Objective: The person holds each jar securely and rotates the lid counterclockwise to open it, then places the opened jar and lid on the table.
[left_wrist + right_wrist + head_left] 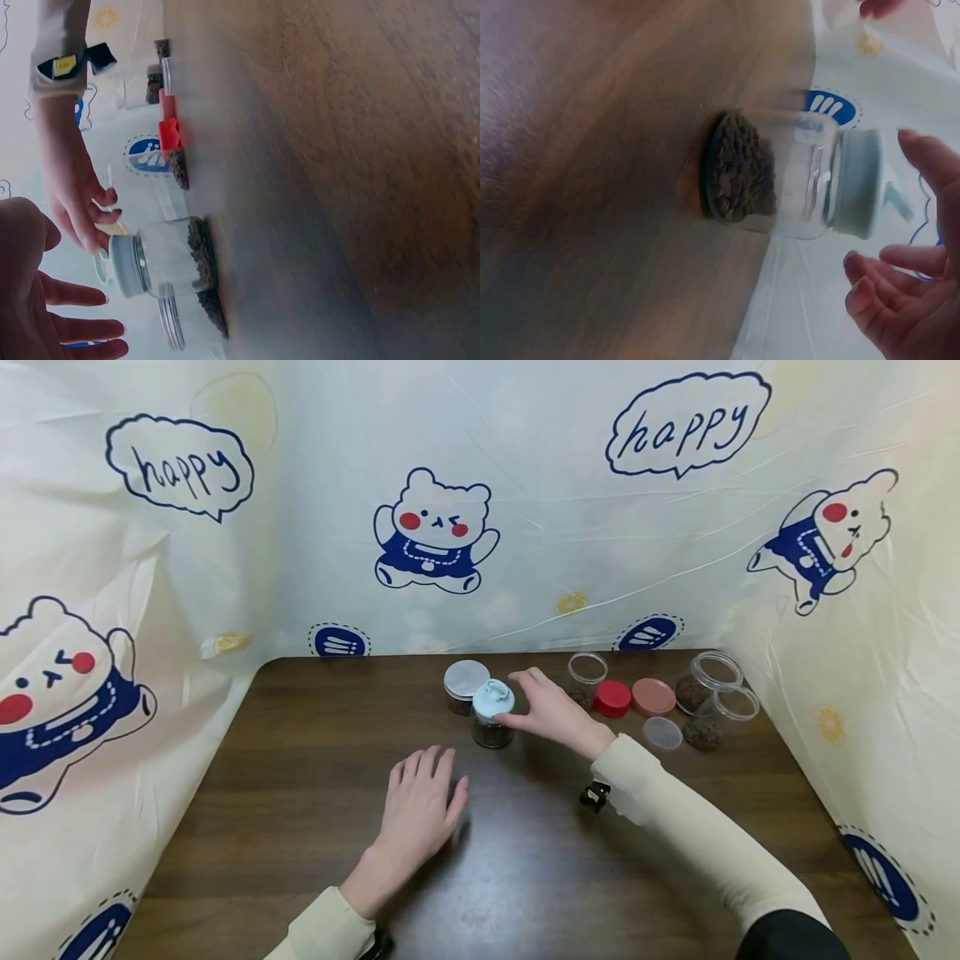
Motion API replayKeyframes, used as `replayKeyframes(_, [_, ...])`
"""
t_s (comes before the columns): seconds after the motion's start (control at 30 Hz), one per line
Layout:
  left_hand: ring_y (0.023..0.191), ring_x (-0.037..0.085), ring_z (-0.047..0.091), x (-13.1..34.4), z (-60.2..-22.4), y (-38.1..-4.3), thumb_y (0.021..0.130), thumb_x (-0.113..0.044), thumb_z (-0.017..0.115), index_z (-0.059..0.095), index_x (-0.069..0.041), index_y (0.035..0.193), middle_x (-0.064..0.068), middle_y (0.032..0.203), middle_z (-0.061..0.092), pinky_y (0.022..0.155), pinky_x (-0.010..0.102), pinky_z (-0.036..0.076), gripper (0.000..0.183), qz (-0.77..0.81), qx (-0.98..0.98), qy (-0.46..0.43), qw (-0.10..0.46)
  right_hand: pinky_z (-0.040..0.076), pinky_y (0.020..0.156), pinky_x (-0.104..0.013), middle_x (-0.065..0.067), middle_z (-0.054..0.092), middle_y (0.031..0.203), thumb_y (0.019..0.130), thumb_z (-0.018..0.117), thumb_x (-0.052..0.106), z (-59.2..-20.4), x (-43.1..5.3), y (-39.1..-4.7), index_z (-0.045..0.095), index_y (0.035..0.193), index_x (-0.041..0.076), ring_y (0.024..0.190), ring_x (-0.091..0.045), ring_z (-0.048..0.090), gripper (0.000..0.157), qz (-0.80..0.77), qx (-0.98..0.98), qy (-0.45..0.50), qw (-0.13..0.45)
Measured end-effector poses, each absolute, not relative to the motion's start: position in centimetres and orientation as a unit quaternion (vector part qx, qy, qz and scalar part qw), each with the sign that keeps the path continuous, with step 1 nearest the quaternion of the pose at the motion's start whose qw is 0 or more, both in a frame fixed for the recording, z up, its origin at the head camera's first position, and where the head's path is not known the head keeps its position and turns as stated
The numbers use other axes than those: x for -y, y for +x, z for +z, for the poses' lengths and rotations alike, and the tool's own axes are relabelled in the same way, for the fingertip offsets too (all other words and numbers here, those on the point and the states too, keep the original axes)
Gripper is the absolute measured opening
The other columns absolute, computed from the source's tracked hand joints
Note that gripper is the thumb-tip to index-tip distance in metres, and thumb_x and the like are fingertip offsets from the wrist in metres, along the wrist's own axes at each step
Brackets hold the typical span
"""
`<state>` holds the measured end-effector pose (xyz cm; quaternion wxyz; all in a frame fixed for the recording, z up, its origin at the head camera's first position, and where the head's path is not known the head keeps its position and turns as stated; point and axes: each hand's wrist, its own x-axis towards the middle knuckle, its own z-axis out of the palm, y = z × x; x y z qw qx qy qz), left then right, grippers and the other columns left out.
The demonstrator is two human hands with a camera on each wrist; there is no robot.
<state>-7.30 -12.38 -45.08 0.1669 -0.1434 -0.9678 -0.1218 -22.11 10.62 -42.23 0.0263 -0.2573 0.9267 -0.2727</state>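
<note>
A glass jar (pixel 739 169) with a pale blue, looped lid (pixel 492 700) stands upright on the table, partly filled with dark brown pellets. My right hand (pixel 551 710) is beside that lid, thumb and fingers spread on either side of it; in the right wrist view a gap shows between them and the lid. Over the table nearer to me, my left hand (pixel 420 806) hovers with relaxed fingers, holding nothing. Just behind the blue-lidded jar is another jar (pixel 459 702) with a silvery-white lid, also with dark contents.
At the back right are several uncapped clear jars, among them one near the corner (pixel 705 735), with dark pellets inside. A red lid (pixel 613 698), a pink lid (pixel 654 697) and a clear lid (pixel 663 734) lie among them. Printed cloth (pixel 525 560) encloses the brown table (pixel 300 827).
</note>
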Motion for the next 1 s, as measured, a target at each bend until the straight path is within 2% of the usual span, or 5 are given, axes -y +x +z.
replayKeyframes(0.37, [0.12, 0.04, 0.057, 12.2, -45.2, -7.4, 0.103, -0.036, 0.061, 0.065, -0.002, 0.132, 0.02, 0.131, 0.064, 0.1, 0.058, 0.045, 0.045, -0.121, 0.97, -0.145, 0.153, 0.054, 0.097, -0.041, -0.013, 0.057, 0.126, 0.086, 0.084, 0.043, -43.7, -9.0, -23.8, 0.056, 0.138, 0.002, 0.108, -0.025, 0.06, 0.071, -0.281, -0.918, -0.277, 0.038])
replayKeyframes(0.7, [0.12, 0.038, 0.059, 12.2, -45.5, -7.5, 0.097, -0.055, 0.064, 0.058, 0.005, 0.139, 0.021, 0.134, 0.063, 0.102, 0.056, 0.046, 0.073, -0.118, 0.97, -0.155, 0.146, 0.056, 0.091, -0.04, -0.015, 0.056, 0.12, 0.085, 0.082, 0.037, -43.6, -9.0, -23.5, 0.056, 0.135, 0.0, 0.101, -0.026, 0.061, 0.067, -0.261, -0.925, -0.276, 0.029])
replayKeyframes(0.87, [0.12, 0.039, 0.061, 12.2, -45.7, -7.6, 0.095, -0.053, 0.068, 0.057, 0.007, 0.139, 0.022, 0.133, 0.063, 0.101, 0.055, 0.048, 0.075, -0.127, 0.967, -0.165, 0.145, 0.058, 0.084, -0.038, -0.014, 0.055, 0.116, 0.084, 0.082, 0.04, -43.5, -9.6, -22.9, 0.058, 0.136, 0.004, 0.095, -0.024, 0.062, 0.068, -0.247, -0.929, -0.275, 0.029])
replayKeyframes(1.0, [0.119, 0.042, 0.061, 12.2, -45.7, -7.6, 0.093, -0.052, 0.072, 0.056, 0.009, 0.138, 0.025, 0.131, 0.063, 0.102, 0.055, 0.049, 0.078, -0.142, 0.964, -0.172, 0.145, 0.057, 0.08, -0.037, -0.013, 0.057, 0.114, 0.083, 0.083, 0.042, -43.2, -10.3, -22.0, 0.061, 0.13, 0.002, 0.092, -0.023, 0.061, 0.066, -0.241, -0.93, -0.277, 0.028])
